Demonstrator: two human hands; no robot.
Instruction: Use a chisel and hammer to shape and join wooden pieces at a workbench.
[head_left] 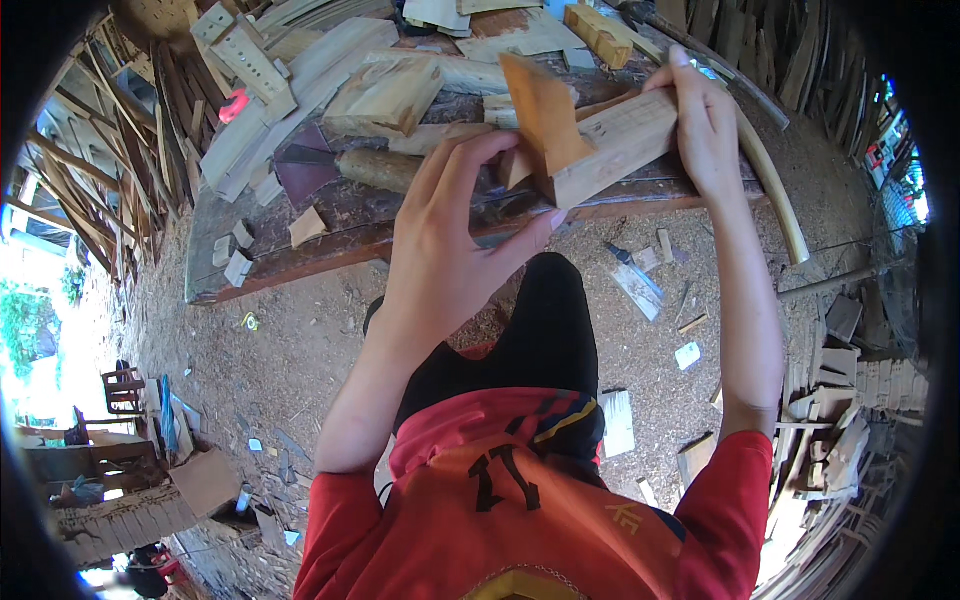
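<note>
A pale squared wooden block is held up over the front edge of the workbench. My right hand grips its right end, thumb and fingers wrapped round it. Against the block's left end stands a thin orange-brown board with an angled edge. My left hand curls round this end: its fingertips touch the board's left side, while the thumb presses near the block's lower corner. A small wood piece shows behind the board, close to my left fingertips. How the board meets the block there is partly hidden.
The dark workbench carries planks, a thick wood block, offcuts and a yellowish block. A curved pale pole leans at its right. Scraps and a dark-handled tool lie on the floor. Stacked wood lines both sides.
</note>
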